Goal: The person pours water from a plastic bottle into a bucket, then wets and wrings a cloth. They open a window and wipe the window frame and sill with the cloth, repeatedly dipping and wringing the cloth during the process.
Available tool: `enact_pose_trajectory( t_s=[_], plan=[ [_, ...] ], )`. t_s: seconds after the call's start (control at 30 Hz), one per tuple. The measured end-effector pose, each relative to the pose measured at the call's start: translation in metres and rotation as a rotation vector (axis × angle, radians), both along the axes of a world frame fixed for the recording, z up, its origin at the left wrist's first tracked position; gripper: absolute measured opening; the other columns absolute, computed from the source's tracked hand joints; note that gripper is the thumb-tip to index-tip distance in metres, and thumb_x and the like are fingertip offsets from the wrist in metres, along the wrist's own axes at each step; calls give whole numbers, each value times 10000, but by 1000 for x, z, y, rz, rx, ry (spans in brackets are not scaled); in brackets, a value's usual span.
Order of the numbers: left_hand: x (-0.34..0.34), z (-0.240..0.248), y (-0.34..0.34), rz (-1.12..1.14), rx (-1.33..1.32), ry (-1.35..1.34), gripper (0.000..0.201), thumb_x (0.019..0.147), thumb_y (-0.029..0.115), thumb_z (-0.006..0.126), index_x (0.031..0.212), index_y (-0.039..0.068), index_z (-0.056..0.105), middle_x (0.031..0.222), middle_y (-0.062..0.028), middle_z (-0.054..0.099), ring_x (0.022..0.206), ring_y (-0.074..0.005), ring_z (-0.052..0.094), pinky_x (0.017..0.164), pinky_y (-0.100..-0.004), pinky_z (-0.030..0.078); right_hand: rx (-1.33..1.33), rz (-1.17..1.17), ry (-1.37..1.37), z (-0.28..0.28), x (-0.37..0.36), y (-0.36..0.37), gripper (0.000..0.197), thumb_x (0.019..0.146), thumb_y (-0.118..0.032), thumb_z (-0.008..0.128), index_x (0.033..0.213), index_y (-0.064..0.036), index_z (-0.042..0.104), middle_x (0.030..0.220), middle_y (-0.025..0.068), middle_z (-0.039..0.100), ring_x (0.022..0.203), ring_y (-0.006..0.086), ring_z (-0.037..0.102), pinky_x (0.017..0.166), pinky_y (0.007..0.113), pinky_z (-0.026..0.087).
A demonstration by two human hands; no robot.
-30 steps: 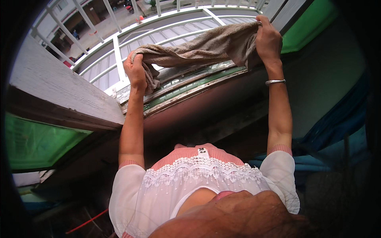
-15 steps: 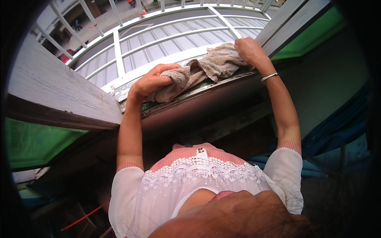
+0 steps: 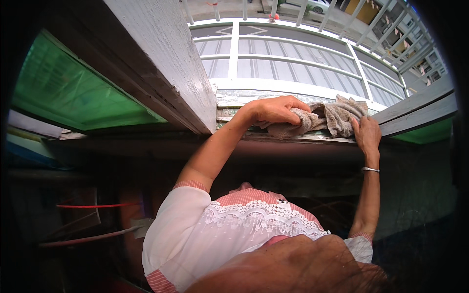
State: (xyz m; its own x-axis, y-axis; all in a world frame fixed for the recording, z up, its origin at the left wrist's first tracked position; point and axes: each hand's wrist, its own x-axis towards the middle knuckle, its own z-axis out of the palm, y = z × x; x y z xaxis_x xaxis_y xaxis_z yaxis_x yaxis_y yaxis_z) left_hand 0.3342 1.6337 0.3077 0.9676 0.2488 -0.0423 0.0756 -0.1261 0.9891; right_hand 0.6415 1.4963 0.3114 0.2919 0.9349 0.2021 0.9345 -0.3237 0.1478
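Grey-brown terry cloth [image 3: 336, 118] lies bunched on the windowsill [image 3: 237, 99] between the left hand [image 3: 277, 109], curled round one end, and the right hand [image 3: 368, 135], nearly closed, pinching the other

Upper centre-right of frame: left grip [image 3: 277, 109], right grip [image 3: 368, 134] holding crumpled brownish cloth [image 3: 338, 117] on window ledge [image 3: 233, 99].

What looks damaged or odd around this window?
The window sill looks worn: left of the bunched cloth, its surface is patchy and mottled, unlike the even white railing beyond. I can't tell whether that's dirt or peeling paint. I see nothing spilled.
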Motion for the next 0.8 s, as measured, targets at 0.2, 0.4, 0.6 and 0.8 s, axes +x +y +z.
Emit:
enact_pose_trajectory(
  t_s=[0.2,0.4,0.6,0.8],
  plan=[
    [10,8,-2,-50,6,39,513,732,93,570,1227,-41,589,1124,-101,632,1010,-152,565,921,-259,436,268,-14,186,-18,8,-1,229,897,-216,571,786,-17,553,820,180,609,797,396,592,690,490,462],
    [11,-1,2,-55,45,21,489,727,71,560,1202,-40,601,1108,-85,628,1002,-141,553,921,-257,432,414,358,678,-20,-96,22,238,918,-204,570,784,-17,511,725,203,541,697,413,540,619,456,419],
    [4,3,1,-34,-40,17,468,721,45,558,1178,-40,613,1080,-60,625,987,-110,540,908,-239,425,417,202,-44,18,-6,16,200,915,-158,579,782,-17,531,821,168,604,805,358,597,675,464,481],
    [9,-9,0,-2,-24,-9,456,731,45,537,1174,-38,607,1058,-54,625,971,-110,544,897,-233,426,108,71,-23,-10,-7,5,347,915,-344,611,875,0,629,890,180,635,896,365,607,739,466,515]
  ],
)
